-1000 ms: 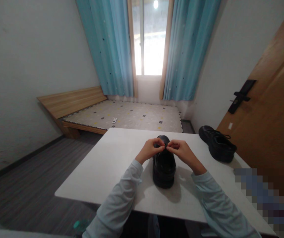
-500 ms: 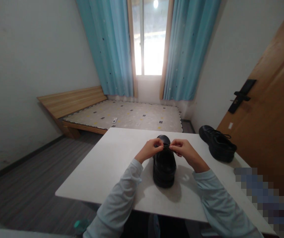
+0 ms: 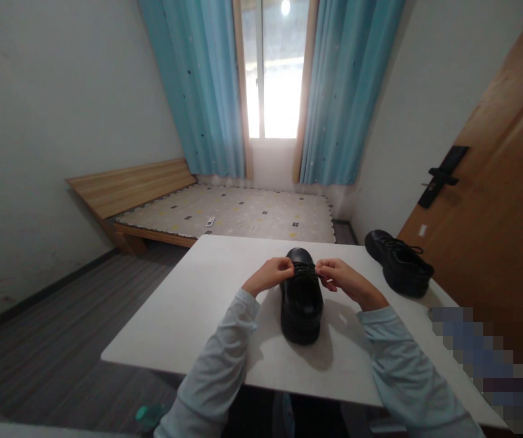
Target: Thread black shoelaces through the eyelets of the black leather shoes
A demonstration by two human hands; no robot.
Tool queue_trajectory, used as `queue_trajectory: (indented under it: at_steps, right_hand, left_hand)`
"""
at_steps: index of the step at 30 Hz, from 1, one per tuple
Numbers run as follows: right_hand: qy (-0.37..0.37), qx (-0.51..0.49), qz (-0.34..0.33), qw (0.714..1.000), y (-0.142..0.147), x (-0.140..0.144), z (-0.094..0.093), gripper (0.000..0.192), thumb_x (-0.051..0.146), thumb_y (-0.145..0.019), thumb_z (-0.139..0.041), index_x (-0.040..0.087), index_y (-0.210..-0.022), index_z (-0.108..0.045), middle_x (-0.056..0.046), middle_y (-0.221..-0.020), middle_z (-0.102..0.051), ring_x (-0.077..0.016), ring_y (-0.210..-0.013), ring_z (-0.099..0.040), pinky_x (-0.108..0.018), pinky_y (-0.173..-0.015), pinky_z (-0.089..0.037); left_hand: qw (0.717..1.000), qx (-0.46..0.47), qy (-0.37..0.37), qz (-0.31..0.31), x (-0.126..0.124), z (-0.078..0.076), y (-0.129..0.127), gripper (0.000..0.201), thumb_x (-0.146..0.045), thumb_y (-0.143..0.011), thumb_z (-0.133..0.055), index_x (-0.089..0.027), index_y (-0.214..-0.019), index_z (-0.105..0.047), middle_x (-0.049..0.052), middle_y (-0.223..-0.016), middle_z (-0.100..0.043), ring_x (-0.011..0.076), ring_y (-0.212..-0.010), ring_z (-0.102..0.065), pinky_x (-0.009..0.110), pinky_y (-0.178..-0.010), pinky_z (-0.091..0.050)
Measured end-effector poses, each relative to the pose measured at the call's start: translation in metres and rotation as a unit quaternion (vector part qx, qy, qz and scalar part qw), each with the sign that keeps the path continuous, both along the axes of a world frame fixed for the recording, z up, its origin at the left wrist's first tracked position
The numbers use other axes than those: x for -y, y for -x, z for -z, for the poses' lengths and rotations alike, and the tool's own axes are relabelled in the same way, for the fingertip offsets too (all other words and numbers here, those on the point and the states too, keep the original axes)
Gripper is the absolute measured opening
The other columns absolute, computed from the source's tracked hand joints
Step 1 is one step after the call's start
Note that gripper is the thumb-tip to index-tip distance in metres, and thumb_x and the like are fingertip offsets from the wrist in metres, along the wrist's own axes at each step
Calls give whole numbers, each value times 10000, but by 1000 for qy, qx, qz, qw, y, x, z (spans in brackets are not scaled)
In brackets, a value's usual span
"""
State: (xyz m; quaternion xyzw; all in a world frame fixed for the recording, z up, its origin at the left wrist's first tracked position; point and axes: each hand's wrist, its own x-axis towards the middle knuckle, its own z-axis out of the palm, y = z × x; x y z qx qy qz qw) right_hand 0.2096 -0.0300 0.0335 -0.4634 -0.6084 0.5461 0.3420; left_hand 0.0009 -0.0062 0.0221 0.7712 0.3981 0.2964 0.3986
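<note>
A black lace-up shoe (image 3: 302,301) stands on the white table (image 3: 206,304), toe pointing away from me. My left hand (image 3: 272,274) pinches the shoelace on the shoe's left side. My right hand (image 3: 341,277) pinches the lace on the right side. The lace (image 3: 304,268) is stretched between them across the top of the shoe. Both sleeves are pale blue.
A second black shoe (image 3: 398,263) lies at the table's right edge near a wooden door (image 3: 494,213). Beyond the table is a low wooden bed (image 3: 224,210) with a small white object on it, then a window with blue curtains (image 3: 206,85).
My hands have moved apart sideways, from touching over the shoe's tongue to either side of it, drawing the lace out between them.
</note>
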Motion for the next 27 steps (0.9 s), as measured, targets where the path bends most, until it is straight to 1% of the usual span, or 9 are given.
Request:
queue_trajectory:
  at_steps: [5, 8, 11, 13, 15, 19, 24, 27]
  right_hand:
    - [-7, 31, -38, 999, -2, 0, 0, 181, 332, -699, -576, 169, -685, -498, 68, -519, -433, -46, -397, -350, -185, -367, -227]
    - [-19, 75, -54, 996, -1, 2, -3, 239, 399, -729, -573, 180, -700, -481, 77, -490, -420, -59, -397, -359, -194, -382, -235]
    - [-77, 105, -60, 990, 2, 3, -4, 366, 514, -760, -560, 184, -651, -443, 78, -492, -379, -62, -434, -334, -205, -413, -211]
    - [-126, 117, -65, 983, 3, 3, -3, 426, 564, -753, -567, 180, -626, -433, 72, -522, -356, -66, -478, -320, -214, -440, -203]
    - [-147, 123, -78, 978, 3, 2, -3, 451, 591, -754, -559, 175, -626, -440, 66, -546, -343, -72, -508, -314, -220, -457, -205]
    - [-130, 114, -94, 980, 1, 1, -2, 462, 606, -789, -505, 174, -636, -446, 64, -551, -332, -70, -497, -301, -219, -445, -199]
    - [-112, 119, -66, 984, -1, 1, -4, 467, 627, -767, -512, 183, -637, -447, 70, -487, -364, -65, -439, -310, -213, -413, -204]
    - [-103, 122, -65, 985, -3, 2, -7, 474, 642, -751, -517, 187, -644, -444, 74, -468, -375, -62, -418, -307, -212, -406, -199]
  left_hand:
    - [1000, 6, -4, 22, 0, 0, 1, 103, -231, -719, -513, -137, -681, -535, -17, -668, -512, 108, -661, -467, 210, -624, -378]
    - [999, 1, -18, 35, -1, 2, 2, 207, -337, -757, -542, -143, -688, -520, -19, -662, -497, 111, -659, -457, 217, -625, -377]
    - [998, -5, -41, 43, -2, 5, 2, 327, -459, -785, -540, -148, -691, -504, -25, -653, -480, 107, -645, -445, 222, -627, -381]
    - [997, -6, -52, 51, -3, 6, 3, 354, -489, -795, -531, -149, -701, -502, -25, -660, -478, 106, -649, -445, 224, -640, -389]
    - [997, -6, -59, 57, -3, 6, 3, 350, -487, -808, -517, -149, -719, -508, -22, -673, -484, 110, -665, -451, 225, -656, -398]
    - [996, -10, -73, 56, -3, 5, 4, 324, -454, -833, -488, -148, -731, -516, -19, -685, -482, 116, -688, -453, 226, -669, -401]
    - [995, -24, -82, 55, -2, 4, 4, 344, -457, -847, -461, -147, -708, -514, -22, -675, -465, 116, -677, -441, 228, -656, -389]
    - [995, -23, -71, 60, -2, 3, 4, 354, -465, -844, -461, -145, -701, -512, -22, -666, -458, 115, -667, -435, 228, -648, -385]
